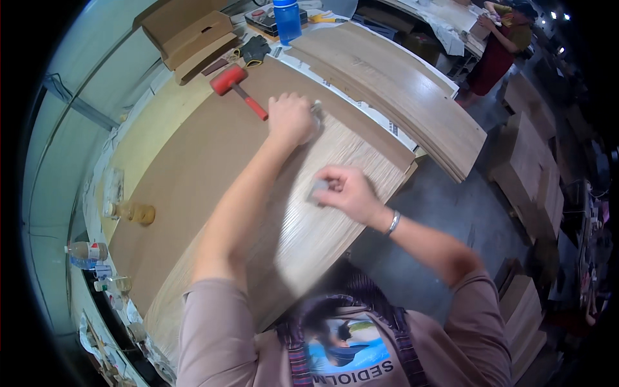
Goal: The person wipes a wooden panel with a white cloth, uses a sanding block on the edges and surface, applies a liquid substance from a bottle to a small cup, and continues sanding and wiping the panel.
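A long wood-grain board lies in front of me on a brown sheet. My right hand pinches a small grey block against the board's surface, near its middle. Further off, my left hand is closed at the board's far end, with something pale and blurred showing at its fingers; its kind is not clear. Just left of that hand lies a mallet with a red head and a red handle.
Stacked wood-grain panels lie beyond the board. An opened cardboard box, dark gloves and a blue bottle stand at the back. A yellowish bottle lies at left. Another person works at far right.
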{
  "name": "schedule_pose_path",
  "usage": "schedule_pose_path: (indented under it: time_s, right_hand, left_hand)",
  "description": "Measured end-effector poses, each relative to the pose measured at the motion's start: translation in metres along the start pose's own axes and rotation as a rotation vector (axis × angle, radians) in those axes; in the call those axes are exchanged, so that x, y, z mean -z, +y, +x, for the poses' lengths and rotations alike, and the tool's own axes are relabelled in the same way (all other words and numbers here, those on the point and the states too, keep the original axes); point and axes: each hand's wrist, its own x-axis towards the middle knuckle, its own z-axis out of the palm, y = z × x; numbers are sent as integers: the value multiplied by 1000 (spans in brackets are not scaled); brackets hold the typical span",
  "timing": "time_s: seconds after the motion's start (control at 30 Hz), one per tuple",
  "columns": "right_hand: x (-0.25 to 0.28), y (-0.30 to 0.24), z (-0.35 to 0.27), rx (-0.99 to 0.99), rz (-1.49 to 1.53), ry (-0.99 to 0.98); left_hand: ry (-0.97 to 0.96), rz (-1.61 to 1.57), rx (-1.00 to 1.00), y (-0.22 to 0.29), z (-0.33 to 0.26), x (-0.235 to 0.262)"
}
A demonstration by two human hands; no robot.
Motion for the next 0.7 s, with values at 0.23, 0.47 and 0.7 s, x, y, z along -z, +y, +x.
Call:
schedule_pose_path:
  time_s: [0.23,0.47,0.7]
  right_hand:
    - [27,9,-3,40,-124,126]
    - [9,-4,-3,77,5,75]
    - [15,5,-6,7,161,118]
  left_hand:
    - [21,40,25,-6,-36,7]
    - [133,29,109,23,11,-10]
    - [72,-22,311,-11,-72,16]
